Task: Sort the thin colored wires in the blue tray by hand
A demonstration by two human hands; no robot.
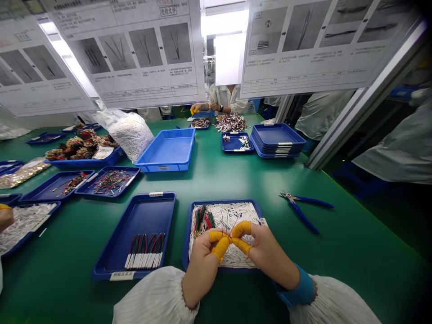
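Thin wires up over the white-filled tray: light, springy, surely easy to kink, best gripped by their gathered lower ends! Left hand and right hand pinch them between yellow-covered fingertips. Pliers at two o'clock, blue tray at nine.

And it's bright yellow on the finger covers, dark and red in the held wires, red, green and black through the wire bundle, white tubes, whitish sleeves showing faint stripes, teal wristband, green desk, blue-handled pliers
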